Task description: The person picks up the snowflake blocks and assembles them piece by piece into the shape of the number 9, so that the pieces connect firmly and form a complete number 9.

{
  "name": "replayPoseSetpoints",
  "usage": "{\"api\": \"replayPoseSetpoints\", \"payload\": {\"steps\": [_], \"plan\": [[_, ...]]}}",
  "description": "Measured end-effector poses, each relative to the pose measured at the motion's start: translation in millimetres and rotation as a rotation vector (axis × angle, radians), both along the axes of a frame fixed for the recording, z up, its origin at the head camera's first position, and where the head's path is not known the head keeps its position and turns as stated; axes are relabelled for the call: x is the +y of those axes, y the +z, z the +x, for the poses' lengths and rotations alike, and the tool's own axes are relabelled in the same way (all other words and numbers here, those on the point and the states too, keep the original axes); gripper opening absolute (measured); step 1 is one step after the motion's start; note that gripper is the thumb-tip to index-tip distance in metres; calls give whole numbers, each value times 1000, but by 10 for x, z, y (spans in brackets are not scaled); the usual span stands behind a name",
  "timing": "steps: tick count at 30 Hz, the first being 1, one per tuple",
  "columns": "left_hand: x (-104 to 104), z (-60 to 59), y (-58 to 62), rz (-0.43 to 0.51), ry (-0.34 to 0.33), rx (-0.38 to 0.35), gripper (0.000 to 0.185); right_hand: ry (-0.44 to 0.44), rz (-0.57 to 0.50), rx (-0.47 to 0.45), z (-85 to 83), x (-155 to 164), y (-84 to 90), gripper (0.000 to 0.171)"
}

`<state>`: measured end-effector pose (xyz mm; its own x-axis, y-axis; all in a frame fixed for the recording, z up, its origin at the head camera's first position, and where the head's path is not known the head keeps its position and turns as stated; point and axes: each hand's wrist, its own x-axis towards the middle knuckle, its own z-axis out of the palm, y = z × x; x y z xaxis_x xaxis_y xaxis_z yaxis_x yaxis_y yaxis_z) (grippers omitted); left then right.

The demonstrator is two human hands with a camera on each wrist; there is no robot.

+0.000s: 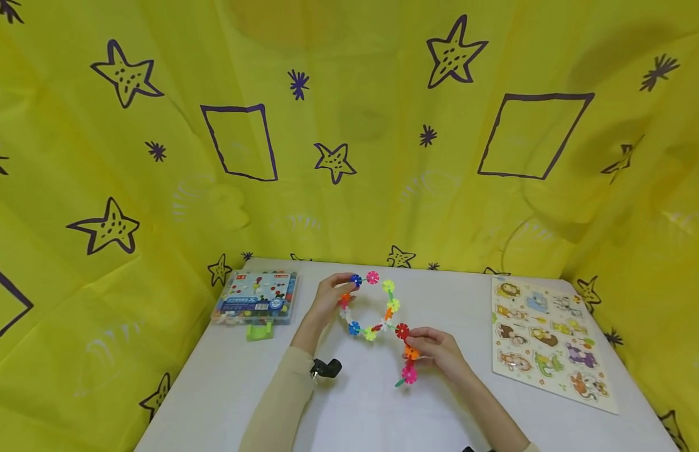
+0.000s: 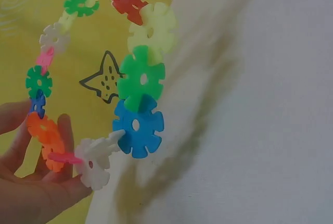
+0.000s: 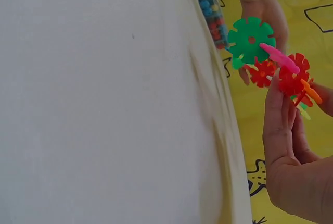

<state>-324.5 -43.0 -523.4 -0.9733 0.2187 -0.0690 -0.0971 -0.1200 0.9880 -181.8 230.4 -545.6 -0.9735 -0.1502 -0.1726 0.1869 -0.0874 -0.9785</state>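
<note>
A chain of colorful notched plastic snowflake discs (image 1: 354, 328) is joined into a ring, held up above the table. From its lower right, a short tail hangs, with a pink disc (image 1: 409, 375) and a green one near the end. My left hand (image 1: 329, 296) pinches the ring's left side, with fingers around orange discs (image 2: 42, 130) in the left wrist view. At the base of the tail, my right hand (image 1: 440, 353) pinches red and orange discs between thumb and fingers. A large green disc (image 3: 251, 40) sticks out past its fingertips in the right wrist view.
On the left of the white table (image 1: 355, 414) lies a clear plastic box (image 1: 256, 295) of colored pieces with a printed label. A light green plastic piece (image 1: 260, 331) sits before it. An animal puzzle board (image 1: 547, 339) lies at right. Yellow patterned cloth (image 1: 349, 207) surrounds the table.
</note>
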Motion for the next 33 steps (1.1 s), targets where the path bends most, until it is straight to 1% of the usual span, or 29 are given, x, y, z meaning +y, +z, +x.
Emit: {"api": "replayPoseSetpoints", "payload": {"steps": [2, 6, 7, 9, 11, 15, 20, 23, 27, 30, 33], "plan": [[12, -21, 19, -65, -24, -7, 34, 2, 3, -2, 13, -33, 0, 43], [35, -76, 49, -215, -106, -20, 42, -12, -15, -25, 40, -80, 2, 44], [43, -94, 54, -235, -124, -20, 42, -15, -24, -29, 46, -86, -2, 44], [67, -125, 69, -270, -136, -19, 43, -25, -37, -41, 52, -96, -20, 43], [101, -156, 76, -286, -118, -10, 43, -24, -45, -52, 59, -101, -43, 42], [189, -216, 69, -296, -48, 8, 39, -31, -47, -56, 57, -111, -86, 44], [285, -277, 38, -289, 37, 27, 34, -68, -56, -48, 25, -136, -110, 44], [324, -319, 13, -293, 74, 28, 29, -85, -53, -48, 12, -150, -104, 45], [371, -386, -20, -320, 81, 40, 24, -105, -37, -54, -4, -163, -99, 45], [406, -433, -34, -324, 62, 49, 29, -132, -36, -61, -33, -180, -108, 44], [438, -474, -43, -308, 44, 48, 36, -164, -27, -63, -74, -199, -135, 42]]}}
